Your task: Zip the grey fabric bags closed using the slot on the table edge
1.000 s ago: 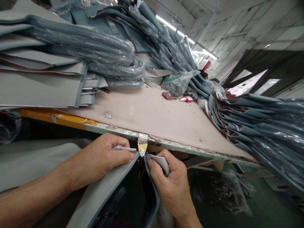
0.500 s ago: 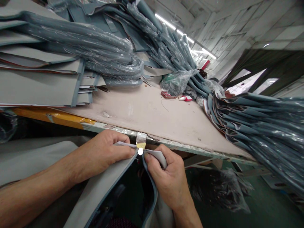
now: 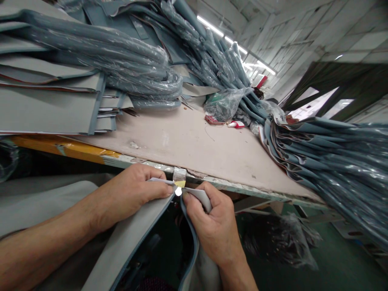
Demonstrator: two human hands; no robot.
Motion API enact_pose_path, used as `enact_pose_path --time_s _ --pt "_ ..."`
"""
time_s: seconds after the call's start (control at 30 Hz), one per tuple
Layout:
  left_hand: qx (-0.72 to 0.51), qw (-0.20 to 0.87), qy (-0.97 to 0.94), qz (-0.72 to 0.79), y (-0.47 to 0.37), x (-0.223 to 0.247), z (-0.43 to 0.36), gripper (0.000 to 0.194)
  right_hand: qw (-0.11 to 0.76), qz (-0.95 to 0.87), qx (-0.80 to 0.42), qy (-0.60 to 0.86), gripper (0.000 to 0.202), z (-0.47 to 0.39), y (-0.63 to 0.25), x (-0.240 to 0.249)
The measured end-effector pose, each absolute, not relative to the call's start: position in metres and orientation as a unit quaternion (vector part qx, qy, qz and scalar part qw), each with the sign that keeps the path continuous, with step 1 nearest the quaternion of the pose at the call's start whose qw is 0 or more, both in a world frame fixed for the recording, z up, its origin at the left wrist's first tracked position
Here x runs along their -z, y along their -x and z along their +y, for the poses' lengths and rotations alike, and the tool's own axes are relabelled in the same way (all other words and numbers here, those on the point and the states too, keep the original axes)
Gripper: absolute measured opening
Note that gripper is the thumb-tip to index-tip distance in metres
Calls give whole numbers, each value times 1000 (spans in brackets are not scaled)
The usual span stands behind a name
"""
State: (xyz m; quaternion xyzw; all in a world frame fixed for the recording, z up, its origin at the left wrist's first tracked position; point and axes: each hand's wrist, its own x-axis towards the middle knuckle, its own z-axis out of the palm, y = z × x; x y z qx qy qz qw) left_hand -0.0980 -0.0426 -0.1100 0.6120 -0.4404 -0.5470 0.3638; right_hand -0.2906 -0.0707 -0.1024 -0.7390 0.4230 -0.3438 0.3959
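A grey sheet with a blue edge (image 3: 133, 238) hangs in front of the table edge, its two sides dropping apart below a small metal piece (image 3: 178, 191). My left hand (image 3: 138, 188) pinches the sheet just left of that piece, thumb on top. On the right, my right hand (image 3: 209, 214) grips the folded grey part between thumb and curled fingers. A strip of clear and yellow tape (image 3: 179, 177) on the table edge touches or nearly touches the metal piece; the exact contact cannot be made out.
Stacked grey panels (image 3: 45, 109) and plastic-wrapped blue rolls (image 3: 136, 60) lie on the table (image 3: 194, 137) at left. More blue pieces (image 3: 318, 153) are heaped at right. A red-and-white tube (image 3: 235, 124) lies near a clear bag (image 3: 226, 103). A plastic bundle (image 3: 281, 240) sits below.
Both hands hold the same grip on the sheet and have barely moved. The whole view has shifted slightly.
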Motion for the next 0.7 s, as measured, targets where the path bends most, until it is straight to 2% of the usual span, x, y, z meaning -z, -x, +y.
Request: enact_pose_path --time_s 0.33,0.53,0.7 --pt "543 391 -609 -425 102 114 -44 37 364 429 358 745 22 -69 288 102" --pt "562 425 -593 -390 107 114 -38 44 390 434 362 727 29 -65 286 106" --pt "561 434 -581 -399 110 109 -41 37 380 430 375 728 31 -73 281 105"
